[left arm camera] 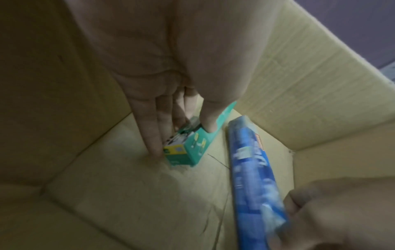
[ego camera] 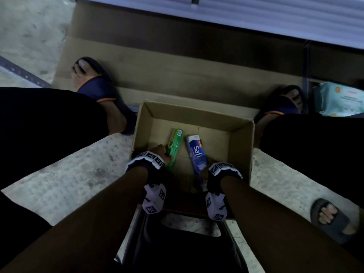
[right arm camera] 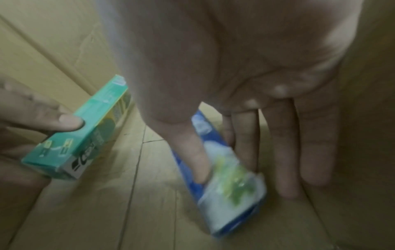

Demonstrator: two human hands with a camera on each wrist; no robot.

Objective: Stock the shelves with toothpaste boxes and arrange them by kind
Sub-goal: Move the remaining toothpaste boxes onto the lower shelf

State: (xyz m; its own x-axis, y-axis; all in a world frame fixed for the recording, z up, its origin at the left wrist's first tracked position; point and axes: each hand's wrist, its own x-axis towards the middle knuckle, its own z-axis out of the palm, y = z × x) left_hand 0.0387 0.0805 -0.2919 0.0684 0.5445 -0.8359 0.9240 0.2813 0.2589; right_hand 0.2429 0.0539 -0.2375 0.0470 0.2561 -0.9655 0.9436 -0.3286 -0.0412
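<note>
Carton: an open cardboard carton sits on the floor between the person's feet, holding only 2 toothpaste boxes, both lying flat on its bottom.
Green toothpaste box: the green toothpaste box lies near the carton's left wall, its long axis running away from the person.
Blue Safi box: the blue Safi toothpaste box lies just beside the green one, apart from it, angled slightly with its near end toward the right wrist.
Left hand: the left hand pinches the near end of the green box, thumb on one long face and fingers down the other side, tips reaching the carton floor.
Right hand: the right hand pinches the near end of the blue box the same way, thumb across its top and fingers reaching down its far side.
Why held so: each hand takes 1 kind, which probably keeps the 2 kinds sorted for the shelf; gripping at the end leaves the length free to tip up.
Edges: the green box lies close to the left wall, so that hand has little side room; the near wall is right at both wrists.
Open room: the right and far parts of the carton floor are bare, and straight up looks like the clear way out.
Shelf: a pale shelf edge runs above the carton, past a flattened cardboard sheet.
</note>
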